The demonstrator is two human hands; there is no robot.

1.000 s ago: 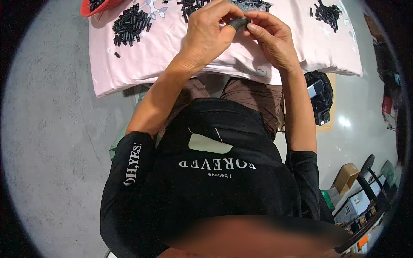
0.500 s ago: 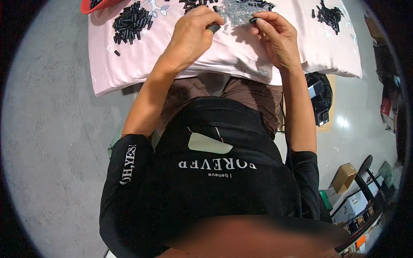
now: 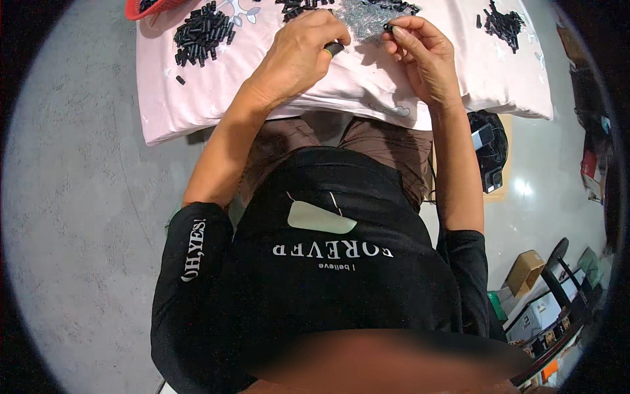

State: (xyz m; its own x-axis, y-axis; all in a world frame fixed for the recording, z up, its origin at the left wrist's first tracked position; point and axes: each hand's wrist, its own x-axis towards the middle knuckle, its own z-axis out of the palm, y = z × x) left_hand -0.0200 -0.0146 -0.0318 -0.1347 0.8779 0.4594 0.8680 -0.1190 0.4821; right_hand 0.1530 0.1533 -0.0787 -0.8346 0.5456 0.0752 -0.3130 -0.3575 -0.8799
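My right hand point(image 3: 423, 56) pinches a small black cylindrical part point(image 3: 388, 27) between thumb and fingertips, just above the bedding-like cloth. To the left of it, my left hand point(image 3: 305, 52) has its fingers curled at the edge of a pile of small silver springs point(image 3: 364, 26). A black cover with a yellow rim point(image 3: 333, 49) sits at the left thumb. What the left fingertips hold, if anything, is too small to make out. Beyond the hands lie black parts point(image 3: 298, 9), partly hidden by the left hand, and more of them point(image 3: 397, 6) behind the springs.
The pink patterned cloth point(image 3: 262, 121) covers the work surface. A heap of black tubes point(image 3: 202, 36) lies left, with one loose tube point(image 3: 180, 80) nearby. Thin black pieces point(image 3: 504, 29) are piled right. A red basket point(image 3: 147, 9) stands far left. Boxes point(image 3: 525, 272) sit on the floor.
My left hand has shifted slightly right, closer to the springs and my right hand. The right hand stays nearly in place, still pinching the small black part.
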